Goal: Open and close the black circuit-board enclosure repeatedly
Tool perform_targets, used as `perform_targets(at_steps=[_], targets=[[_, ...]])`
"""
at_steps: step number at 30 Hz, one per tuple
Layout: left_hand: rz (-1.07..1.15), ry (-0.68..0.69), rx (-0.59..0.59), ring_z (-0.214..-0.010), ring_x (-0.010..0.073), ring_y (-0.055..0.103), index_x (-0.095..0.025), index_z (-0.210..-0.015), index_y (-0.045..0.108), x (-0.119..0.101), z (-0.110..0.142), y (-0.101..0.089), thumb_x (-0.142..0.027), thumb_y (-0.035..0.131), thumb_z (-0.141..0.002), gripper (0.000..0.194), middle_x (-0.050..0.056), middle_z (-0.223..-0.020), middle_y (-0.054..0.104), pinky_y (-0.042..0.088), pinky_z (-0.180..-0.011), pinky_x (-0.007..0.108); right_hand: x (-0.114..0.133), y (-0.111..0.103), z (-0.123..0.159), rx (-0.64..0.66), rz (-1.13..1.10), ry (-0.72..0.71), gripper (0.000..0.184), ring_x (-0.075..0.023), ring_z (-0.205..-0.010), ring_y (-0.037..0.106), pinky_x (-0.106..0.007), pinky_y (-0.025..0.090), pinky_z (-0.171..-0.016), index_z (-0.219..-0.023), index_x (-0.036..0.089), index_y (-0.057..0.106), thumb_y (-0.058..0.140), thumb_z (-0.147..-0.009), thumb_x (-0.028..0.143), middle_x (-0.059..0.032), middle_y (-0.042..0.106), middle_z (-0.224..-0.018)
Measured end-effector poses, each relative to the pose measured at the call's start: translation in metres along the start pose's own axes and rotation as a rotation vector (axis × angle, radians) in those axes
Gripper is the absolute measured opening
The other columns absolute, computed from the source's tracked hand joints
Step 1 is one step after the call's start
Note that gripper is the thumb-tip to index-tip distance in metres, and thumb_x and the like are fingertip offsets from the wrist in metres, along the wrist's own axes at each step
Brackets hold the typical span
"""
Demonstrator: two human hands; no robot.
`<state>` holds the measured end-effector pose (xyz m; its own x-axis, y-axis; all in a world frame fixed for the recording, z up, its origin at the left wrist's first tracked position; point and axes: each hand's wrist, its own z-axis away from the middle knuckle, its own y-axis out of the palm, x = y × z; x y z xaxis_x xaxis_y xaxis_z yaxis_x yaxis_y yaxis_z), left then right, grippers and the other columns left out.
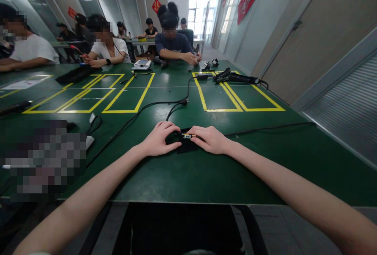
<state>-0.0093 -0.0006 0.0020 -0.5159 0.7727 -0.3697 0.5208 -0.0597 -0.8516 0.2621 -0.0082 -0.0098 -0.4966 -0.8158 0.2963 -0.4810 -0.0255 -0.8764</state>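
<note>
Close together over the green table, my two hands meet at a small circuit board with yellowish and bluish bits along it. My right hand pinches the board's right end between thumb and fingers. My left hand curves its thumb and fingers round a dark part at the board's left side; its outline is hard to make out. Under the fingertips lies a flat black piece, partly covered by the hands. Just beyond them, a black cable with a plug rests on the table.
Yellow tape rectangles mark the green table. A black tool with a cord lies at the far right, a white device at the back. A blurred-out item sits at left. A person works opposite; others sit further left.
</note>
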Motion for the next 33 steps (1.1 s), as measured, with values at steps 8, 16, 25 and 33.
perform_targets(at_steps=[8, 16, 25, 33], targets=[[0.001, -0.04, 0.051, -0.104, 0.0266, 0.065, -0.023, -0.105, 0.066, 0.002, -0.004, -0.002, -0.043, 0.074, -0.086, 0.029, 0.005, -0.106, 0.072, 0.043, -0.1, 0.042, 0.001, -0.001, -0.002, -0.021, -0.031, -0.004, 0.033, -0.0213, -0.093, 0.074, -0.031, 0.056, -0.08, -0.118, 0.021, 0.068, 0.042, -0.11, 0.037, -0.009, 0.076, -0.11], [-0.011, -0.059, 0.105, -0.106, 0.0259, 0.068, -0.022, -0.115, 0.067, 0.004, -0.002, -0.007, -0.045, 0.073, -0.088, 0.036, 0.006, -0.113, 0.075, 0.042, -0.1, 0.041, -0.003, 0.003, -0.002, -0.063, -0.001, -0.007, 0.033, -0.02, -0.092, 0.073, -0.029, 0.055, -0.077, -0.119, 0.019, 0.068, 0.041, -0.111, 0.035, -0.0097, 0.075, -0.108], [-0.028, -0.133, 0.167, -0.086, 0.0227, 0.072, -0.02, -0.129, 0.067, 0.003, -0.004, -0.013, -0.053, 0.07, -0.089, 0.052, 0.008, -0.114, 0.079, 0.051, -0.089, 0.036, -0.008, 0.0, -0.004, -0.13, -0.003, -0.015, 0.028, -0.0231, -0.102, 0.072, -0.035, 0.058, -0.088, -0.116, 0.021, 0.075, 0.059, -0.103, 0.039, -0.0112, 0.071, -0.117], [0.064, -0.18, 0.107, -0.077, 0.0182, 0.07, -0.019, -0.13, 0.068, 0.01, 0.0, -0.011, -0.041, 0.054, -0.101, 0.039, 0.004, -0.093, 0.078, 0.052, -0.073, 0.028, -0.008, -0.001, -0.004, -0.094, -0.092, 0.047, 0.05, -0.0279, -0.115, 0.068, -0.044, 0.056, -0.1, -0.136, 0.021, 0.066, 0.071, -0.091, 0.042, -0.0128, 0.068, -0.128]])
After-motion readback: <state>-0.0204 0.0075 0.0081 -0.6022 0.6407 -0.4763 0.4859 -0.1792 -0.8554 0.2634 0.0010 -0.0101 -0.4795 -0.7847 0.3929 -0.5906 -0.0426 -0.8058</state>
